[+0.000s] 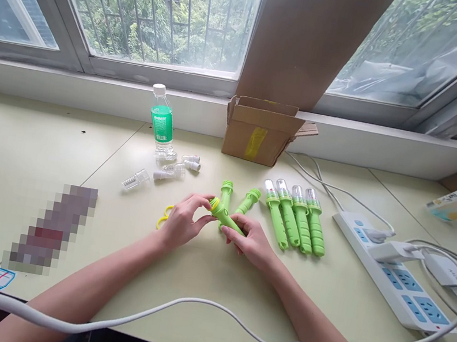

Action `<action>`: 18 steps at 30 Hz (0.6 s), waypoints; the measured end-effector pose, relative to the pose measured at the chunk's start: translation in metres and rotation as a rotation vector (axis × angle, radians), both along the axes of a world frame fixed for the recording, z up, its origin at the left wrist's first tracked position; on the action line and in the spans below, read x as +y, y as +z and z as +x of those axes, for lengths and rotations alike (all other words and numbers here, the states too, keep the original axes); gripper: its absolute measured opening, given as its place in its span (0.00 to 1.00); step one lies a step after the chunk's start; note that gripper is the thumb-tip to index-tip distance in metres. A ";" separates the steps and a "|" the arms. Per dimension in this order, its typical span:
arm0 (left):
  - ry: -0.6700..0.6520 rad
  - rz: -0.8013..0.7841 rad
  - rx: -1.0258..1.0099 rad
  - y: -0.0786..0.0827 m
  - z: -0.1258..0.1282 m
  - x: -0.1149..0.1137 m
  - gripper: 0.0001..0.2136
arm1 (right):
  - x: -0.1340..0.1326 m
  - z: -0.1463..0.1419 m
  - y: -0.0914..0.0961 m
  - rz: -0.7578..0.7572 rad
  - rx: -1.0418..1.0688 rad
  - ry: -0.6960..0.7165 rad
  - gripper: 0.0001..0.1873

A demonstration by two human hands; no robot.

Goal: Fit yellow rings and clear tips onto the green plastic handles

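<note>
In my right hand is the body of a green torch-like handle, held at its lower part with fingers wrapped round it. My left hand pinches the threaded end, where a yellow ring sits around the neck. Behind it on the table are a standing-looking green handle and another tilted green handle, both without clear tops. Loose yellow rings lie just left of my left hand. To the right, several green handles with clear caps lie side by side.
Clear plastic caps and white cylindrical parts lie left of centre, near a water bottle. A cardboard box stands at the back. A power strip is at right; a white cable crosses in front of my arms.
</note>
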State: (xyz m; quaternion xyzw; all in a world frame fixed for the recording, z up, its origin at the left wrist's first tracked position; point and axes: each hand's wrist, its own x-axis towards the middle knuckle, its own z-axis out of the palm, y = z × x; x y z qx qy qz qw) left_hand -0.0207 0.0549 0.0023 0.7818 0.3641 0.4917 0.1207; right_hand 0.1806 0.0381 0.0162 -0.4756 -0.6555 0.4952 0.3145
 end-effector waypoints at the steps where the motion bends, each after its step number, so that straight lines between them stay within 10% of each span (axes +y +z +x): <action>1: -0.002 0.003 0.002 0.000 0.000 0.000 0.08 | 0.000 0.000 0.000 0.003 0.003 0.000 0.15; 18: 0.024 0.019 0.028 -0.003 -0.001 0.001 0.09 | 0.002 0.004 -0.001 -0.016 0.019 0.113 0.21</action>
